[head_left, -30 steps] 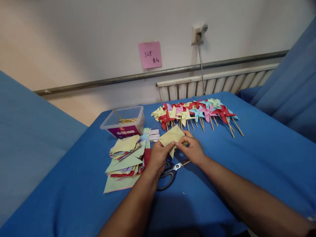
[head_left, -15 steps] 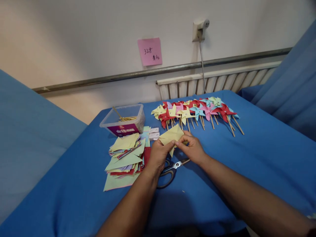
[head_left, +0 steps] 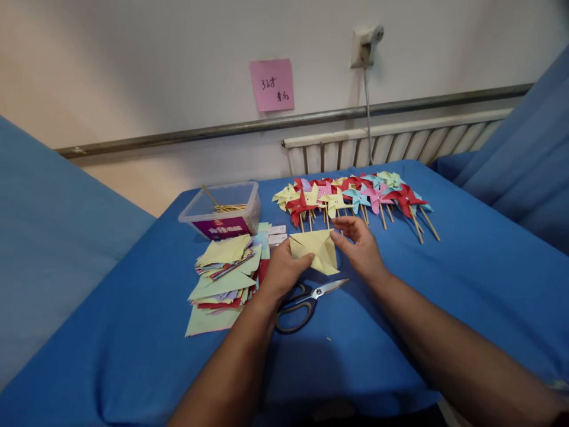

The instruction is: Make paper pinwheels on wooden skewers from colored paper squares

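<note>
My left hand (head_left: 281,270) pinches a pale yellow paper square (head_left: 317,249) at its middle, holding a folded flap down. My right hand (head_left: 361,244) sits at the paper's right edge with its fingers spread and loosely touching the sheet. The paper lies low over the blue cloth (head_left: 400,308). Just below it lie scissors (head_left: 302,299) with dark handles, blades pointing right.
A stack of coloured cut paper squares (head_left: 222,279) lies to the left. Behind it stands a clear plastic box (head_left: 222,216) with wooden sticks. A row of finished paper pinwheels (head_left: 355,198) on sticks lies at the back. Small white boxes (head_left: 278,234) sit by the stack.
The yellow paper has been opened out flatter and lowered toward the cloth. My right hand let go of its pinch and spread its fingers at the paper's right edge.
</note>
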`<action>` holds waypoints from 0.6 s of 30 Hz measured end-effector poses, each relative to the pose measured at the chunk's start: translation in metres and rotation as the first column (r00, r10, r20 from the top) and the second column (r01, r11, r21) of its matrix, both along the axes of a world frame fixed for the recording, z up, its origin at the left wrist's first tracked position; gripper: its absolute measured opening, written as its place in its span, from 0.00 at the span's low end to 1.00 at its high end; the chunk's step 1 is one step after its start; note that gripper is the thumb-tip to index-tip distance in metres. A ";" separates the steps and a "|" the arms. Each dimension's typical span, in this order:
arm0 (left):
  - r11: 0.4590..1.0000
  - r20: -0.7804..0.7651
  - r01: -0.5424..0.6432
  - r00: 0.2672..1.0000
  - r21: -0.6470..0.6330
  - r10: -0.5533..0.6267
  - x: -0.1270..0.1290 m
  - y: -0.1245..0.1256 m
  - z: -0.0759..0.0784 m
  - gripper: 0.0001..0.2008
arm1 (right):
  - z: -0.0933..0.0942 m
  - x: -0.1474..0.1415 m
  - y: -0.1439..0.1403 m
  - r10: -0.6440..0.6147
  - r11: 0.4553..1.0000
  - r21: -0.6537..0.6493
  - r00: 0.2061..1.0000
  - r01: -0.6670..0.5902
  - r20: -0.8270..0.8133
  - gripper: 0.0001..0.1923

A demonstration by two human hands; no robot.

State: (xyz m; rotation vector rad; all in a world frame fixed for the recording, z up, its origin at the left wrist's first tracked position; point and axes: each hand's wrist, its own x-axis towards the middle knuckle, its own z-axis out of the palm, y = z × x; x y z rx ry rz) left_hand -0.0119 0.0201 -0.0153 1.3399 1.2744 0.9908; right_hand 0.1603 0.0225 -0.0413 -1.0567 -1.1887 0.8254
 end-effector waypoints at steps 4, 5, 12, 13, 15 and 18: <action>0.985 -0.256 0.150 0.959 0.086 -0.123 -0.003 -0.003 0.004 0.18 | 0.007 0.005 -0.003 0.255 0.965 -0.067 0.966 -0.253 0.034 0.21; 0.979 -0.289 0.180 0.946 0.097 -0.146 -0.004 -0.003 0.005 0.17 | 0.008 0.004 -0.005 0.306 0.949 -0.101 0.950 -0.300 0.061 0.22; 0.979 -0.317 0.146 0.944 0.143 -0.095 -0.003 -0.005 0.006 0.15 | -0.002 -0.008 -0.008 0.375 0.911 -0.184 0.927 -0.368 -0.002 0.18; 0.983 -0.268 0.103 0.962 0.152 -0.059 -0.002 -0.004 0.005 0.16 | -0.003 -0.010 -0.008 0.338 0.921 -0.187 0.940 -0.341 -0.047 0.18; 0.991 -0.125 0.000 0.992 0.138 0.017 0.000 -0.003 0.002 0.18 | -0.005 -0.014 -0.007 0.271 0.927 -0.215 0.946 -0.306 -0.178 0.19; 0.996 0.134 -0.093 0.987 0.005 0.091 0.003 -0.001 -0.003 0.21 | -0.006 -0.018 -0.007 0.188 0.917 -0.259 0.902 -0.302 -0.389 0.20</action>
